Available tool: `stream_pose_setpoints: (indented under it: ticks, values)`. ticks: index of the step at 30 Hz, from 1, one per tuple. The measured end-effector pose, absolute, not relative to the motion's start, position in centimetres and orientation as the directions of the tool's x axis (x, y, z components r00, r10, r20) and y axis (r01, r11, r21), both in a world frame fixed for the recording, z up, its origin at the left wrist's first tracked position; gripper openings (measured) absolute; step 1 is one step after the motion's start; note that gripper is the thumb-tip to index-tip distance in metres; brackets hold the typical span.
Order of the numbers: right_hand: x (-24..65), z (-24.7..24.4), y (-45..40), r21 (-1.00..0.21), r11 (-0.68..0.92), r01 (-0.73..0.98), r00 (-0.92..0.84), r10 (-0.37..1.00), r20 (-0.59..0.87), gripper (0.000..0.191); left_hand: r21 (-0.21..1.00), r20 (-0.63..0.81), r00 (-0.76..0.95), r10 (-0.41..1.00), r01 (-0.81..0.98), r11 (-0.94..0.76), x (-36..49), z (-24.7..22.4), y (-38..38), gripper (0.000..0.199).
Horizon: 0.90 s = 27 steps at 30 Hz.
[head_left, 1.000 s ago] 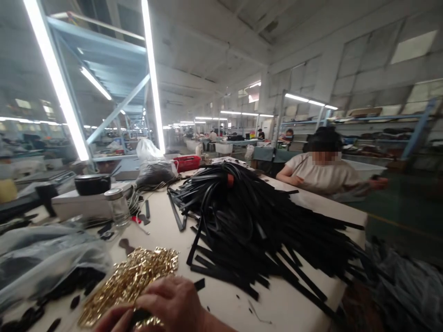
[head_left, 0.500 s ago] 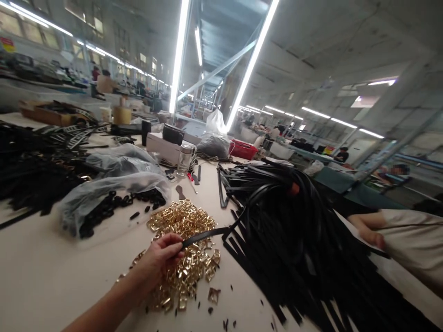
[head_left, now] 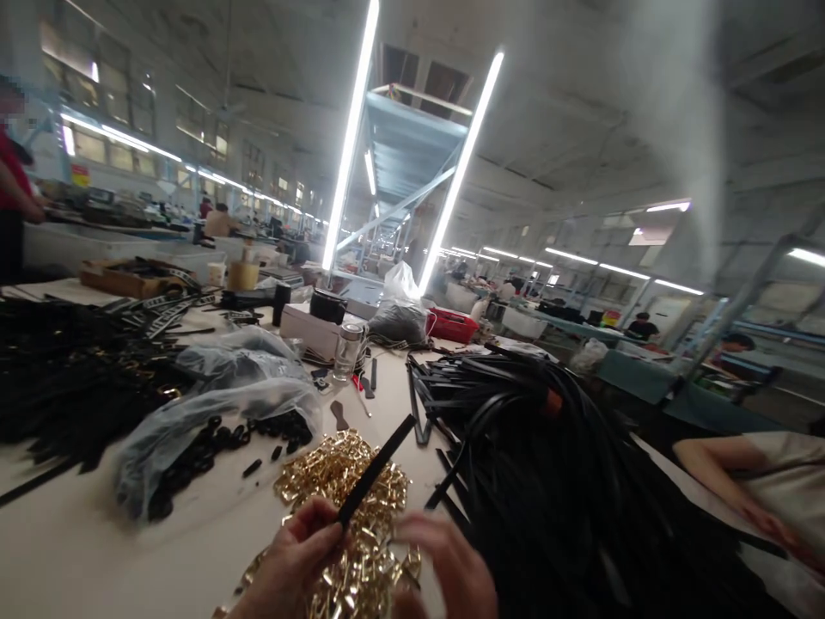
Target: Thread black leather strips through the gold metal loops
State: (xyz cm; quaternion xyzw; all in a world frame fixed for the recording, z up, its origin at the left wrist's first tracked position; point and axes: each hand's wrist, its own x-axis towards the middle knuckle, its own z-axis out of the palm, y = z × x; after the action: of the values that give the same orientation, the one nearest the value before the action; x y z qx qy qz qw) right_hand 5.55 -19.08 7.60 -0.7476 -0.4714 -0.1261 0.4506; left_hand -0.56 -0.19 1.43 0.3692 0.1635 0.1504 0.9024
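Note:
My left hand point(head_left: 300, 550) pinches one end of a black strap point(head_left: 377, 468), whose free end points up and to the right. Below it lies a heap of gold-coloured metal buckles point(head_left: 348, 460). Over the right side of that heap is my right hand point(head_left: 448, 559), smeared by motion with its fingers bent, apart from the strap. Whether it has anything in it does not show. A large pile of black straps point(head_left: 534, 490) spreads over the table to the right. Left of the buckles, a clear plastic bag point(head_left: 212, 413) lies with small black loops point(head_left: 193, 464) at its mouth.
A glass jar point(head_left: 348, 352), a white box point(head_left: 309, 331), a tied plastic bag point(head_left: 396, 309) and a red basket point(head_left: 451, 324) stand at the back of the table point(head_left: 83, 550). More black straps point(head_left: 83, 370) lie at left. Another person's arm point(head_left: 722, 473) rests at right.
The strap has come away from the pile at right and now slants upward in my left hand. My right hand has entered from below. The view has tilted up.

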Motion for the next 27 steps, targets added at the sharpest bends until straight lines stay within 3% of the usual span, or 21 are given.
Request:
stream_pose_setpoints:
  ticks: [1, 3, 4, 6, 8, 10, 13, 16, 18, 22, 27]
  values:
    - [6.5, 7.5, -18.0, -0.687, -0.128, 0.715, 0.626, 0.554, 0.548, 0.033, 0.732, -0.157, 0.906, 0.393, -0.16, 0.662, -0.6, 1.4, -0.2, 0.038]
    - [7.7, 7.2, -16.3, -0.941, 0.008, 0.338, 0.819, 0.491, 0.298, 0.043, 0.79, -0.098, 0.923, 0.373, -0.156, 0.594, -0.6, 1.1, -0.5, 0.037]
    - [8.0, 6.9, -15.6, -0.987, 0.113, 0.118, 0.862, 0.481, 0.159, 0.047, 0.822, -0.067, 0.934, 0.35, -0.147, 0.549, -0.5, 0.8, -0.7, 0.036]
    - [8.0, 6.3, -15.0, -0.937, 0.307, -0.166, 0.872, 0.49, 0.006, 0.055, 0.874, -0.012, 0.957, 0.29, -0.131, 0.469, -0.5, -0.1, -1.4, 0.036]
    - [7.7, 5.7, -15.0, -0.873, 0.416, -0.254, 0.872, 0.49, -0.021, 0.054, 0.902, 0.018, 0.975, 0.22, -0.111, 0.418, -0.5, -1.0, -2.1, 0.036]
    - [7.4, 5.4, -15.6, -0.879, 0.399, -0.263, 0.861, 0.507, -0.027, 0.05, 0.935, 0.03, 0.987, 0.158, -0.084, 0.346, -0.6, -1.3, -2.4, 0.035]
    - [7.5, 5.2, -16.9, -0.971, 0.125, -0.206, 0.753, 0.654, -0.075, 0.051, 0.966, 0.017, 0.99, 0.14, -0.053, 0.254, -0.8, -0.4, -1.9, 0.034]
    - [7.8, 5.0, -17.7, -0.98, -0.182, -0.085, 0.579, 0.791, -0.197, 0.051, 0.93, -0.024, 0.972, 0.234, -0.064, 0.362, -0.9, 1.1, -0.5, 0.04]
    - [7.8, 4.8, -17.8, -0.958, -0.287, -0.013, 0.542, 0.803, -0.248, 0.051, 0.905, -0.067, 0.957, 0.284, -0.062, 0.42, -0.9, 1.6, 0.4, 0.041]
    - [7.4, 5.0, -17.6, -0.92, -0.385, 0.072, 0.532, 0.795, -0.291, 0.047, 0.915, -0.14, 0.953, 0.27, 0.02, 0.403, -0.9, 1.4, 0.9, 0.03]
    - [7.2, 5.6, -17.5, -0.907, -0.397, 0.137, 0.499, 0.819, -0.283, 0.037, 0.883, -0.202, 0.947, 0.249, 0.066, 0.464, -0.9, 0.7, 0.5, 0.028]
